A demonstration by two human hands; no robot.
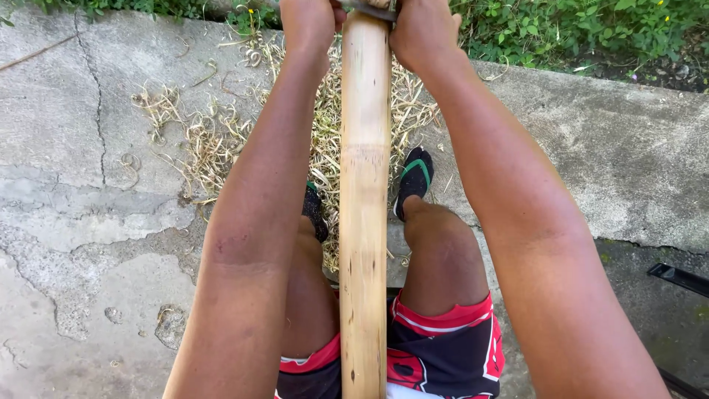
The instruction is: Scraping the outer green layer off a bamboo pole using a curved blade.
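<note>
Here, head view, looking straight down: a peeled bamboo pole (364, 199) runs vertically through the centre of the frame, between the person's knees, its near end at the bottom edge and its far end at the top. Both arms extend fwd along it. The left hand (309, 26) is closed at the pole's left side near the top edge; the right hand (422, 29) is closed at the right side. Each fist grips one end of a thin metal blade (367, 9) that lies crosswise over the pole, only partly in frame, so its full shape can't be told. A node ring shows approx. mid-pole. Beneath and beyond the pole, pale curled shavings (221, 140) lie scattered on the cracked concrete slab (74, 148). A black sandal w/ green strap (414, 181) sits just right of the pole; the other foot is mostly hidden to the left. Red-and-black shorts (443, 347) show at bottom. Green weeds (576, 26) border the slab at top.
</note>
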